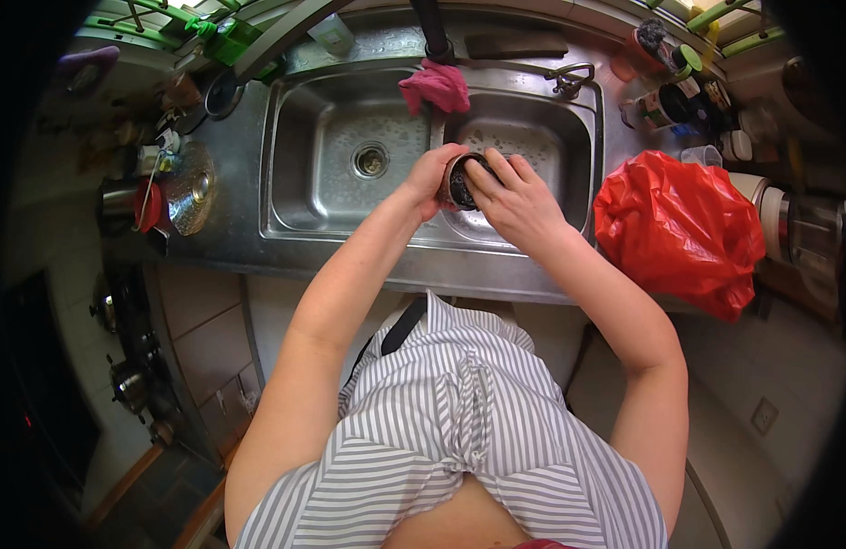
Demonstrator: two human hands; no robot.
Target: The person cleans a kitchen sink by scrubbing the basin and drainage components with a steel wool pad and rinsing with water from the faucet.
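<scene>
Over the right-hand basin (567,144) of a stainless steel double sink, my left hand (429,178) grips a small round container (454,180) by its side. Its mouth is tilted towards me and the inside looks dark. My right hand (508,192) lies across that mouth with its fingers bent over the rim. Dark, rough material (475,177) shows beneath these fingers; whether it is a scouring pad or the container's inner wall is unclear. The fingertips are partly hidden. A pink cloth (436,86) hangs around the tap just beyond my hands.
The left basin (299,158) has a drain strainer (371,160). A red plastic bag (677,226) bulges at the right counter edge, beside a kitchen appliance (783,213). Bottles and jars (659,106) crowd the back right. A transparent lid (193,189) and green bottle (230,41) stand left.
</scene>
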